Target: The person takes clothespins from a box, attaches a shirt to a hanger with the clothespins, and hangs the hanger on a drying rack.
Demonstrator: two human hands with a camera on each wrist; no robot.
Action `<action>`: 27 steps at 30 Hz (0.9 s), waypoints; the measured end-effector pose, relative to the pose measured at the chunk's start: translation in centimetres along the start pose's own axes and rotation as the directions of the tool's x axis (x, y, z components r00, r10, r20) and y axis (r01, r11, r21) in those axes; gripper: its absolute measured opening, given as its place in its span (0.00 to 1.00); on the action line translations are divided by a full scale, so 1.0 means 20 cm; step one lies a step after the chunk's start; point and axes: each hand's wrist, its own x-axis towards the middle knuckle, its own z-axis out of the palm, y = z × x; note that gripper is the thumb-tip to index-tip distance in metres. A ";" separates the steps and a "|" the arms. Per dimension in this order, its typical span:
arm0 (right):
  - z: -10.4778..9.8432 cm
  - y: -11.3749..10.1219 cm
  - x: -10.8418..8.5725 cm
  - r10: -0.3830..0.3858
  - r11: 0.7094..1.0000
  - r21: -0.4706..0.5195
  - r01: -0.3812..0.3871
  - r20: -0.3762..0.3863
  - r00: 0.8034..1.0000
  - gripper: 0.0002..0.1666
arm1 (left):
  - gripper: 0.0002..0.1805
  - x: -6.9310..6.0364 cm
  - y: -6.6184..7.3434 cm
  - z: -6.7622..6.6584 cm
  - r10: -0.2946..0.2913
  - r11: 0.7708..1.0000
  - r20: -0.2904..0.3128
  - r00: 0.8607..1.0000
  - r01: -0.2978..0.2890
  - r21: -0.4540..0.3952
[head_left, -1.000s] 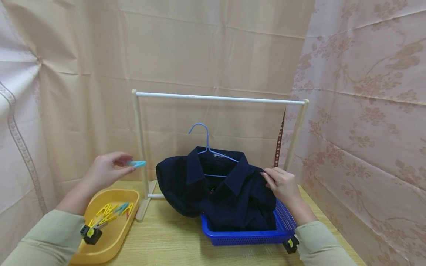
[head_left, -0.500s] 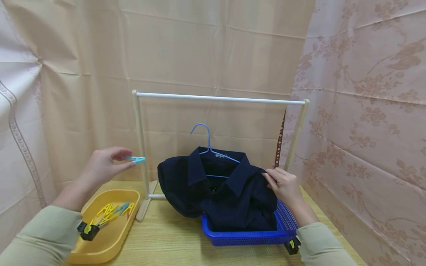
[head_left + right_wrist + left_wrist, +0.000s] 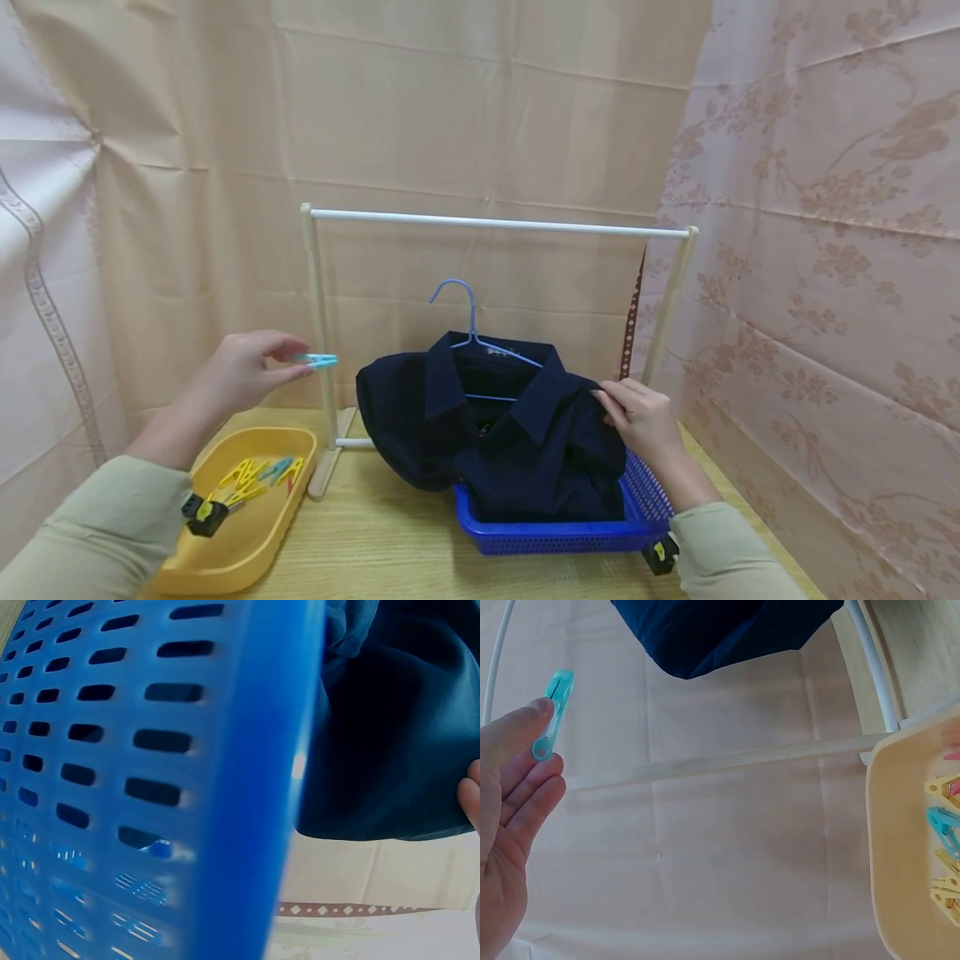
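My left hand (image 3: 251, 371) pinches a light-blue clothespin (image 3: 318, 361) between thumb and fingers, beside the rack's left post. In the left wrist view the same clothespin (image 3: 553, 712) sits at the fingertips of the left hand (image 3: 514, 802). My right hand (image 3: 641, 418) pinches the dark shirt (image 3: 540, 450) at its right shoulder; only fingertips (image 3: 471, 791) show in the right wrist view. A blue hanger (image 3: 472, 317) stands inside the shirt's collar, its hook below the rack's bar. The shirt's lower part lies in a blue basket (image 3: 555, 542).
A white bar (image 3: 495, 222) tops the rack, whose left post (image 3: 315, 300) rises behind my left fingers. At the left, a yellow tray (image 3: 247, 554) holds several yellow and blue clothespins (image 3: 243, 475). Curtains hang behind and at both sides.
My left hand has risen a little and then shifted slightly right with the clothespin, which now overlaps the rack's left post. The right hand, shirt and hanger have barely moved.
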 end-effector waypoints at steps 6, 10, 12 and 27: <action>-0.01 0.00 0.00 -0.001 1.000 -0.005 0.001 0.002 1.000 0.13 | 0.13 0.02 0.00 0.03 0.065 0.997 -0.012 0.998 -0.065 0.036; -0.01 0.01 0.00 0.017 1.000 0.002 -0.018 0.017 1.000 0.11 | 0.13 0.04 0.00 0.05 0.108 0.993 -0.015 0.994 -0.107 0.042; -0.01 0.01 0.00 0.031 0.999 0.010 -0.031 0.020 0.999 0.10 | 0.13 0.06 0.01 0.06 0.130 0.990 -0.020 0.991 -0.129 0.049; -0.02 0.00 0.01 0.004 1.000 -0.008 -0.004 -0.004 1.000 0.13 | 0.13 0.13 0.06 0.14 0.241 0.971 -0.063 0.969 -0.240 0.021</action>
